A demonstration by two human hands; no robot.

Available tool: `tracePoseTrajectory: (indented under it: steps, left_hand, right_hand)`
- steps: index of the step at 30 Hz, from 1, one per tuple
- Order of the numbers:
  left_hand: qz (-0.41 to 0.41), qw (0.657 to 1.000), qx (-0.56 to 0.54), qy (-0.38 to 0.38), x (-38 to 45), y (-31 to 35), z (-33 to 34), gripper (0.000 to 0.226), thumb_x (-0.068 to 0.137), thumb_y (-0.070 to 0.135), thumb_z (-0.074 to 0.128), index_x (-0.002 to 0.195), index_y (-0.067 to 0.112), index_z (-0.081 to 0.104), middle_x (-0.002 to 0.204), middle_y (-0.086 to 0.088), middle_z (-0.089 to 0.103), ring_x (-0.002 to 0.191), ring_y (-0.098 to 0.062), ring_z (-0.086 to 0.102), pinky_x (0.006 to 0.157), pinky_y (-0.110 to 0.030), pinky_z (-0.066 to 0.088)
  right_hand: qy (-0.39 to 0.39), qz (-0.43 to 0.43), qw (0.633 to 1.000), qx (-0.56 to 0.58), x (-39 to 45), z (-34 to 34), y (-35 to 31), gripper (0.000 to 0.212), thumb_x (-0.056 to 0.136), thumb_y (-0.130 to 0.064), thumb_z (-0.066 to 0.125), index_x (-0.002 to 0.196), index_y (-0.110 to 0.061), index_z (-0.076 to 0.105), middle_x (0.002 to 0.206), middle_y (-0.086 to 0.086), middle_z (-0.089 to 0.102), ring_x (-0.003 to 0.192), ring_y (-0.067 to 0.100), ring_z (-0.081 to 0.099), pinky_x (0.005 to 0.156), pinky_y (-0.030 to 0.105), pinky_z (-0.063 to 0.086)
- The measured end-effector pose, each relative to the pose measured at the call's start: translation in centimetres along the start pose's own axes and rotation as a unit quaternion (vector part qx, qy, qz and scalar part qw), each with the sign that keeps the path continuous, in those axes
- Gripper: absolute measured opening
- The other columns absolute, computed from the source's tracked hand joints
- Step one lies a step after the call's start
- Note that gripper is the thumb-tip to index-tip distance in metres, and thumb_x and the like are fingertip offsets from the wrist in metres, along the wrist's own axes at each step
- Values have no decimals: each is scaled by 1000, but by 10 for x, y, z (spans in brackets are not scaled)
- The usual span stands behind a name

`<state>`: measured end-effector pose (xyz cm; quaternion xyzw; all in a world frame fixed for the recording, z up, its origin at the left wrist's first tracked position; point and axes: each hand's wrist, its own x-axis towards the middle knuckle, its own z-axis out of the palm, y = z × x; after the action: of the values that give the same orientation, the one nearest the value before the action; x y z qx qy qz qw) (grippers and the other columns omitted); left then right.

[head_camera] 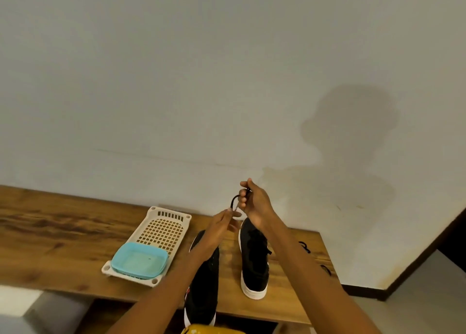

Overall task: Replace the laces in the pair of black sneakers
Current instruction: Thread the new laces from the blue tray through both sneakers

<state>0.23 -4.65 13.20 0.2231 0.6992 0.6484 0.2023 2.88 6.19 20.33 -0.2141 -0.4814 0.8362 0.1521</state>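
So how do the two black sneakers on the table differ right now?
The left sneaker lies nearer the camera, its heel past the table edge; the right sneaker sits fully on the table. The left forearm partly hides the left sneaker; the right sneaker shows more. Both are black with white soles, toes toward the wall.

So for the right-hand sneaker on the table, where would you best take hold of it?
Grip the right-hand sneaker at its heel collar, coming from the near side. Its heel points toward the person, sole flat on the table, and the right forearm crosses above its laced front.
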Motion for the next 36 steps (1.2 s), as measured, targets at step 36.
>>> tracePoseTrajectory:
  steps: [36]
  left_hand:
    - [-84,972,217,36,52,-110,-72,13,90,29,60,86,20,52,70,4,65,63,-15,60,70,-31,48]
  right_hand:
    - [-34,-175,833,-524,60,-62,163,15,88,-19,66,98,-13,75,91,-1,73,76,-1,60,68,9,45]
